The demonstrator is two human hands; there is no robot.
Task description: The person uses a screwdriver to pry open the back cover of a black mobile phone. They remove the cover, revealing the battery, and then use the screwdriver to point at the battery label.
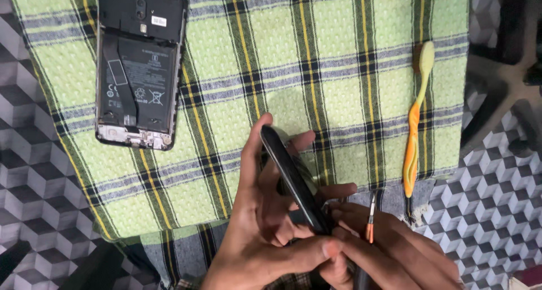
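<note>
Green checked cloth [339,70], opened phone [140,64], hands [265,233] gripping back cover [293,180]

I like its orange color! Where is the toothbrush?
The toothbrush lies on the right edge of the green checked cloth, up-right of the hands, far from the opened phone.

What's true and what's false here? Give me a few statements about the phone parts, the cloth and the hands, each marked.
1. The opened phone lies on the green checked cloth, its inner parts showing. True.
2. The left hand holds a dark thin back cover on edge. True.
3. The toothbrush is blue and lies on the opened phone. False: it is green and orange, and lies apart at the cloth's right side.
4. The right hand is far from the cover. False: it meets the left hand at the cover's lower end, beside a small orange-handled tool.
5. Both hands rest flat on the cloth. False: both are busy at the cover.
</note>
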